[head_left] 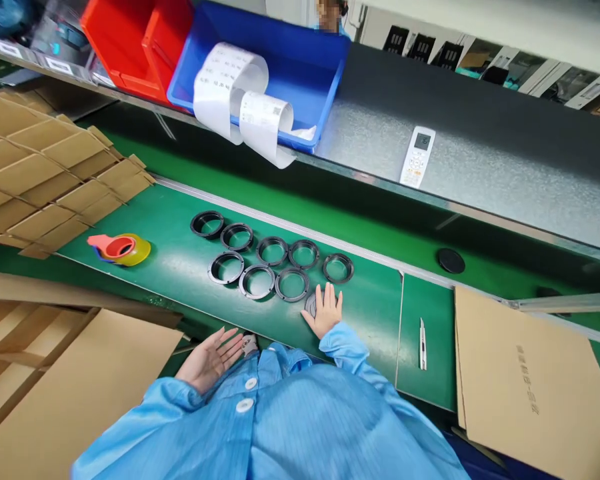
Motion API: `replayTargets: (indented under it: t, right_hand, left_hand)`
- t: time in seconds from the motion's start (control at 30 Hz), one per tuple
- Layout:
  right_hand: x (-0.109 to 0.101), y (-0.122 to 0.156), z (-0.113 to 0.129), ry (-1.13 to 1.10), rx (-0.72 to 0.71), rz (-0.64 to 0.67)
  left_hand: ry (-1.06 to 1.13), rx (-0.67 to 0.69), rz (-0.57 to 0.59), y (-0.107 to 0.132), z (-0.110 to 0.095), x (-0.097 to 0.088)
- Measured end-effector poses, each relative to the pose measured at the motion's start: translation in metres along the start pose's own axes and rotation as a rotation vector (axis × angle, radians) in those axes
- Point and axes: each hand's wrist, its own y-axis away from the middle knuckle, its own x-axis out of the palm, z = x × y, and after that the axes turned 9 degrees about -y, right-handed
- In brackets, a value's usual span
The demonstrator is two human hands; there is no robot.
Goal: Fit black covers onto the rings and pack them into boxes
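Observation:
My right hand (326, 312) lies with its fingers spread over a dark round disc (311, 304) on the green work mat (365, 310); most of the disc is hidden beneath it. Palm up and fingers stretched, my left hand (211, 359) hovers by the near edge of the mat and holds nothing. Several black rings (257, 283) stand in two rough rows just beyond my hands. A single black ring (339, 268) sits at the right end of the back row, close above my right fingertips.
A tape dispenser (130, 250) lies left, beside stacked cardboard dividers (40, 173). To the right are a utility knife (423, 345) and flat cardboard (535, 387). The shelf above bears a blue bin (310, 73) with label rolls, a red bin (125, 53) and a remote control (417, 157).

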Motion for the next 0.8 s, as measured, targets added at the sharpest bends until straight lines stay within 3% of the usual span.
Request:
replayTargets:
  t: [0.17, 0.23, 0.3, 0.4, 0.5, 0.57, 0.63, 0.7, 0.8]
  right_hand:
    - [-0.013, 0.03, 0.005, 0.004, -0.024, 0.201]
    - [-0.021, 0.041, 0.011, 0.002, 0.045, 0.158]
    - [-0.029, 0.037, 0.026, -0.036, -0.034, 0.05]
    - [-0.048, 0.017, 0.081, -0.145, -0.36, -0.026]
    - [-0.067, 0.003, 0.163, -0.197, -0.673, -0.001]
    - [-0.072, -0.004, 0.215, -0.221, -0.826, 0.036]
    - [-0.065, -0.01, 0.257, -0.256, -0.955, 0.093]
    - [-0.047, -0.016, 0.285, -0.284, -1.046, 0.167]
    - [-0.003, -0.023, 0.305, -0.326, -1.087, 0.344]
  left_hand:
    - [-0.196, 0.103, 0.068, 0.008, 0.007, 0.003]
    - [-0.224, 0.175, 0.08, 0.014, 0.014, 0.005]
    - [-0.213, 0.268, 0.076, 0.015, 0.015, 0.008]
    - [-0.183, 0.416, 0.084, 0.015, 0.009, 0.006]
    - [-0.18, 0.598, 0.086, 0.021, 0.003, -0.013]
    - [-0.153, 0.692, 0.038, 0.028, -0.001, -0.042]
    - [-0.031, 0.723, -0.104, 0.035, -0.008, -0.089]
    - [0.143, 0.72, -0.306, 0.041, -0.019, -0.154]
    - [0.355, 0.705, -0.627, 0.05, -0.048, -0.282]
